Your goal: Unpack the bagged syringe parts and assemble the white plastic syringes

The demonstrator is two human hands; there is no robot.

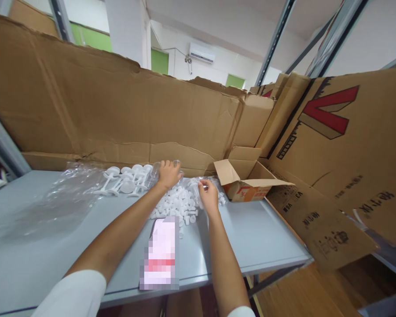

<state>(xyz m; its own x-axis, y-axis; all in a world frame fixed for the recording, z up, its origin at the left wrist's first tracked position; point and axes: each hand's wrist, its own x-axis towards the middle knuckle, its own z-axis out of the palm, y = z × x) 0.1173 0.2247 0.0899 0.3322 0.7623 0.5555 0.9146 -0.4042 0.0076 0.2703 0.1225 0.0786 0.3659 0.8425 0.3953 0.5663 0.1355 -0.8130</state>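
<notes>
My left hand reaches over the far side of a pile of small white plastic pieces. Its fingers are spread and rest on clear, crinkled plastic. To the right of the pile, my right hand has thumb and fingers pinched together at a clear plastic bag with white pieces around it. Exactly what lies between those fingertips is partly hidden. Left of my left hand lie several larger white parts with round flat ends and stems.
A phone with a blurred screen lies near the front edge of the grey table. At the right stands an open cardboard box. Clear plastic wrap spreads at the left. Tall cardboard sheets wall off the back and right.
</notes>
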